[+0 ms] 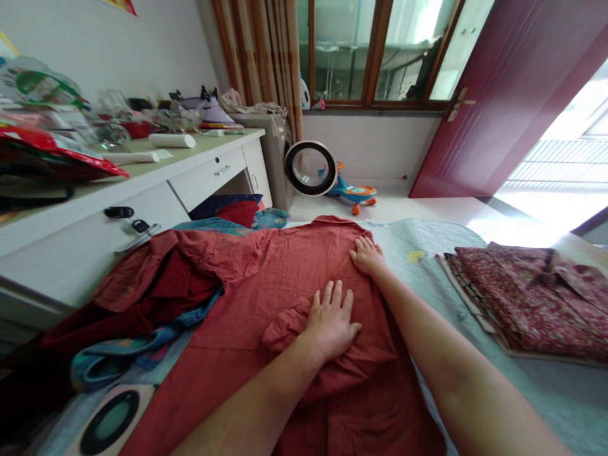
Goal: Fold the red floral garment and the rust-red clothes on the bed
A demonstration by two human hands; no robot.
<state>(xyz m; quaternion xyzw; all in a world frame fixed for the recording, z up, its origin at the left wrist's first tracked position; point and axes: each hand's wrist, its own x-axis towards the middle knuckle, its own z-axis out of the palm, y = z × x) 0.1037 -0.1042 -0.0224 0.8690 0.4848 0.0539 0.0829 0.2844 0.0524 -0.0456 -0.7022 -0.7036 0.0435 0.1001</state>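
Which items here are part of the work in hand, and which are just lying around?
In hand:
left hand flat on the red shirt
right hand pressing the same shirt further up
bed cover under it

Lying about:
folded patterned garment
heap of red and blue clothes
desk with clutter
washing machine
toy scooter

Matt, creased cloth shirt; glossy wooden door.

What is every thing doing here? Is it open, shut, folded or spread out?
Rust-red cotton shirt: spread flat on the bed, one part folded over.
Left hand: flat, pressing the shirt.
Right hand: flat, fingers on the shirt's edge.
Dark red floral shirt: folded.
Maroon door: open.
Round washing machine door: open.
White desk drawers: shut.
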